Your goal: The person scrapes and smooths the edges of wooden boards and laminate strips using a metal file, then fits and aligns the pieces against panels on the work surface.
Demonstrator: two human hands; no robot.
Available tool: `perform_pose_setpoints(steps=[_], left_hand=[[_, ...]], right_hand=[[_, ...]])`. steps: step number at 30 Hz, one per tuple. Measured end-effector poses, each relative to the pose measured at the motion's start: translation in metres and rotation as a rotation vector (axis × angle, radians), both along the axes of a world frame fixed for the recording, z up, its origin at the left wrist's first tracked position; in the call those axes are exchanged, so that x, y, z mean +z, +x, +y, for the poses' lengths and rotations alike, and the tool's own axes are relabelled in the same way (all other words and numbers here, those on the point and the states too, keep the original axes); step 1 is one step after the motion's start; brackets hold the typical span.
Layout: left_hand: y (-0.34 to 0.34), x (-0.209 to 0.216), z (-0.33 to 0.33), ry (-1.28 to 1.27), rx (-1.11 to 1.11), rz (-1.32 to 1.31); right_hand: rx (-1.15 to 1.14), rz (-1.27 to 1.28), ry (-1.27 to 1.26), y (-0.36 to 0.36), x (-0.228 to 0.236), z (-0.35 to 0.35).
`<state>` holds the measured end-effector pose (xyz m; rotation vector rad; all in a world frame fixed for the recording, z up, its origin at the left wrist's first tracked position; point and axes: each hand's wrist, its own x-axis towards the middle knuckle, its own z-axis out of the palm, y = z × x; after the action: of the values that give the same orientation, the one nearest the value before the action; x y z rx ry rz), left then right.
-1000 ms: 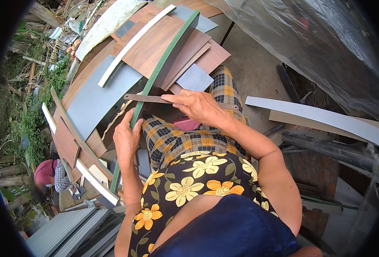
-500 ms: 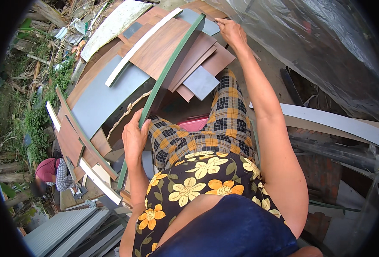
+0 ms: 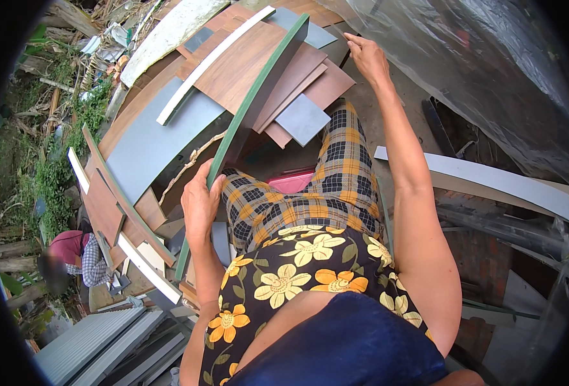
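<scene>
My left hand (image 3: pixel 199 201) is closed round a long, narrow board with a green edge (image 3: pixel 249 106), its thumb on the near face. The board stands on edge and slants from beside my left arm to the far middle. My right hand (image 3: pixel 369 61) is stretched out beyond the board's far end, apart from it. Its fingers are drawn together in a pinch; anything between them is too small to make out. Under and beside the board lie a wood-grain panel (image 3: pixel 236 71), brown panels (image 3: pixel 297 80) and a small grey square piece (image 3: pixel 304 119).
A white-edged strip (image 3: pixel 214 64) lies across the panels. At left, more boards (image 3: pixel 108 206) are stacked near a crouching person (image 3: pixel 82 257). Plastic sheeting (image 3: pixel 464 71) hangs at far right. A pink object (image 3: pixel 291 182) sits between my knees. Corrugated sheets (image 3: pixel 91 344) lie at lower left.
My right hand has moved right and slightly nearer, away from the board's far end. My left hand keeps its hold, and the board has barely shifted.
</scene>
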<state>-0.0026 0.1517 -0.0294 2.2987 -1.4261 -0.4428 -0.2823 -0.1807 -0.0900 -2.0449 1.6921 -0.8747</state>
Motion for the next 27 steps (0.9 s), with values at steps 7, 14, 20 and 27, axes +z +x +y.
perform_pose_setpoints(steps=[7,14,20,27], left_hand=[[0.005,0.01,0.001,0.176,0.064,0.049],[0.024,0.02,0.045,0.299,0.077,0.061],[0.036,0.008,0.077,0.169,0.111,0.028],[0.017,0.004,0.014,0.15,0.066,-0.026]], right_hand=[[0.736,-0.075,0.011,0.059,0.03,0.173],[0.234,-0.128,0.123,0.027,0.006,0.108],[0.243,-0.287,0.191,0.002,0.023,0.114],[0.575,-0.312,0.078,0.038,0.033,0.165]])
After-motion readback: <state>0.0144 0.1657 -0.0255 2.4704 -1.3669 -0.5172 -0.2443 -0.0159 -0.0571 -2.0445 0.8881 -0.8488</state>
